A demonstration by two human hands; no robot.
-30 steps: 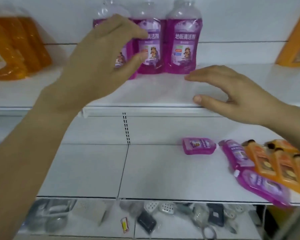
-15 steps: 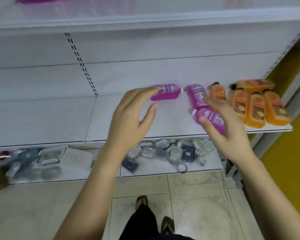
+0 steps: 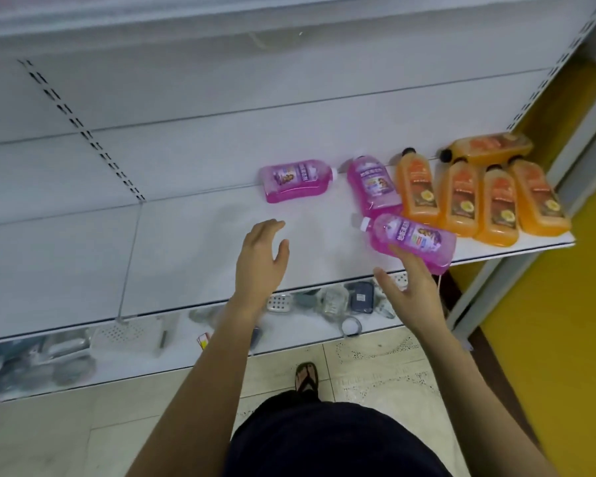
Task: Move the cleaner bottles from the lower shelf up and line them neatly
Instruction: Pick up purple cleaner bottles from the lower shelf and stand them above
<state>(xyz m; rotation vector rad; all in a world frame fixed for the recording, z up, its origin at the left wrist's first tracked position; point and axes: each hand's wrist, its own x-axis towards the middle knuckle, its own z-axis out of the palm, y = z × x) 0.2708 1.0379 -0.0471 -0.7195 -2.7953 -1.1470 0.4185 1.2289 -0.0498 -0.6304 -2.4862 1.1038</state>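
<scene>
Right hand: grip apart, fingers straight and thumb spread wide. The fingertips meet the near side of the nearest pink bottle without closing round it; half a second earlier the same hand arched over this bottle with curved fingers. Left hand: grip likewise apart and holding nothing, palm turned toward the right hand, poised over bare shelf. Earlier its curved fingers were up beside the third pink bottle; it is now well apart from that bottle and nearer the front edge. All three pink bottles lie flat on the lower shelf, in the places they held before. The nearest lies at the front edge, cap to the left, its base end projecting past the lip. The second pink bottle lies just behind it, cap toward the back panel, its base touching the nearest. The third lies alone to the left by the back panel, cap to the right. Right of these, four orange bottles lie side by side, caps to the back, with a fifth orange bottle crosswise behind them. Below, the bottom shelf carries small packaged goods, blurred. A sandalled foot stands on the tiled floor.
</scene>
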